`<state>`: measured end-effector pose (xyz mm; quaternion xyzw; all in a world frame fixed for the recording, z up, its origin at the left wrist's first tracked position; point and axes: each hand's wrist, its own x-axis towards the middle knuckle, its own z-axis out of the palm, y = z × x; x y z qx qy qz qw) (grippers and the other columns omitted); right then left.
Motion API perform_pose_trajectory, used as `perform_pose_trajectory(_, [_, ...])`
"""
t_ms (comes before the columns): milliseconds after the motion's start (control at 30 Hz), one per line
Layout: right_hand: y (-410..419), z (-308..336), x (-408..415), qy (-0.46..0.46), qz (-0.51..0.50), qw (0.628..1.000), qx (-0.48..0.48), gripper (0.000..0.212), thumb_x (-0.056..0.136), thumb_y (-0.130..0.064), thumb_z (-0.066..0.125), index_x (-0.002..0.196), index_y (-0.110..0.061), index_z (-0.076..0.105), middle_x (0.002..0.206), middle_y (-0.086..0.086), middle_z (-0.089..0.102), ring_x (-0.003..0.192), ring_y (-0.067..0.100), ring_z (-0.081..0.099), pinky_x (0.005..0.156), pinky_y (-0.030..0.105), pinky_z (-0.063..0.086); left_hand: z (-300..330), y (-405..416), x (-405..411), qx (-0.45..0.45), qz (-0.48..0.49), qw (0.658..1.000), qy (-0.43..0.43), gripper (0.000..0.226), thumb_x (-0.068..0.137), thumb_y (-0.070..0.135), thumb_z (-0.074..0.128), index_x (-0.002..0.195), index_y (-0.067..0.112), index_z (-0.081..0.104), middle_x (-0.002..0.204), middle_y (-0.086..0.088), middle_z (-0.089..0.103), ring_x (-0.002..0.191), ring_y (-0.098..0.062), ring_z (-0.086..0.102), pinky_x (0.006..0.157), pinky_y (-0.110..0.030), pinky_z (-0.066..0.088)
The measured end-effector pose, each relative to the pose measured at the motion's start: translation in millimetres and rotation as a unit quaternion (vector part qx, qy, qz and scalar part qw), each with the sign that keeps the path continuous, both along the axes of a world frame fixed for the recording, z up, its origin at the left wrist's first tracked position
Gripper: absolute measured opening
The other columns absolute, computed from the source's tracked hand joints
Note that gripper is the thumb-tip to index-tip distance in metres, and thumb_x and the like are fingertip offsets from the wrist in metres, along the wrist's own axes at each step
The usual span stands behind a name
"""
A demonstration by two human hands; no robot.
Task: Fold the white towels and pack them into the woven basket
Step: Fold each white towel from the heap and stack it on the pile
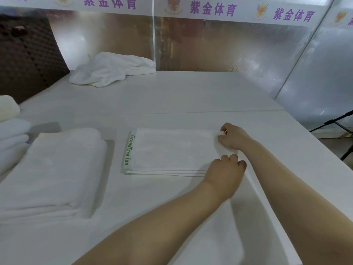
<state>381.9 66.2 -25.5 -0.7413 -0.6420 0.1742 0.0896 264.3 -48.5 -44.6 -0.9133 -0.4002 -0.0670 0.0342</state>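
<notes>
Towel [168,150] | right edge pinched by both hands' fingers [222,138], seemingly

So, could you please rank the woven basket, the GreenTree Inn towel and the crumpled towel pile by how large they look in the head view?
1. Woven basket, partly cropped.
2. GreenTree Inn towel and crumpled towel pile look alike; the pile lies farther away, so I won't rank them.

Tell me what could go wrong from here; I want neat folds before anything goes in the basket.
Both the left hand and right hand pinch the right end of the GreenTree Inn towel; carrying it over may skew the stacked edges. That end lies near the table edge, so slack could slip off. The woven basket stands far left, a long carry.
</notes>
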Motion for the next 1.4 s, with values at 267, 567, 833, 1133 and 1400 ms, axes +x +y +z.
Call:
perform_pose_trajectory(267, [-3.1,31.1,-5.0,0.157,-0.042,0.986,-0.033,0.04,0.096,-0.022,0.056,0.126,0.004,0.047,0.116,0.023,0.06,0.077,0.022,0.059,0.069,0.035,0.055,19.9,11.6,-30.0,-0.119,0.017,0.974,-0.195,0.019,0.092,0.008,0.049,0.11,0.006,0.054,0.091,-0.008,0.051,0.076,-0.027,0.051,0.061,-0.036,0.038])
perform_pose_trajectory(567, [17.9,98.9,-74.5,0.247,0.001,0.968,0.038,0.027,0.089,-0.025,0.065,0.115,-0.021,0.061,0.097,0.01,0.066,0.075,0.021,0.061,0.074,0.036,0.057,61.0,8.8,-111.1,-0.131,0.113,0.877,-0.449,0.013,0.086,0.012,0.056,0.095,0.021,0.056,0.09,0.007,0.059,0.075,-0.009,0.056,0.069,-0.022,0.044])
perform_pose_trajectory(833, [27.9,115.4,-185.1,0.073,0.095,0.989,0.082,0.018,0.084,-0.017,0.055,0.097,-0.013,0.067,0.079,0.002,0.069,0.078,0.021,0.066,0.064,0.03,0.053,69.9,-2.1,-206.1,-0.106,0.262,0.876,-0.391,0.008,0.087,0.018,0.058,0.092,0.023,0.056,0.076,0.01,0.058,0.069,-0.008,0.055,0.061,-0.02,0.042])
perform_pose_trajectory(1133, [33.1,70.7,-279.7,-0.066,0.152,0.984,0.062,0.012,0.082,-0.012,0.056,0.092,-0.015,0.063,0.089,-0.001,0.064,0.072,0.018,0.059,0.054,0.024,0.039,53.3,-8.6,-252.1,-0.093,0.359,0.913,-0.172,0.008,0.089,0.024,0.051,0.096,0.021,0.049,0.086,0.004,0.058,0.078,-0.019,0.056,0.067,-0.032,0.046])
perform_pose_trajectory(1400, [29.1,34.2,-281.3,-0.008,0.175,0.984,0.013,0.018,0.091,-0.014,0.049,0.105,-0.013,0.06,0.102,0.002,0.063,0.089,0.023,0.061,0.07,0.031,0.05,48.8,-2.7,-247.6,-0.049,0.367,0.929,-0.011,0.026,0.089,0.006,0.053,0.113,0.012,0.045,0.097,0.0,0.051,0.087,-0.02,0.053,0.058,-0.027,0.031])
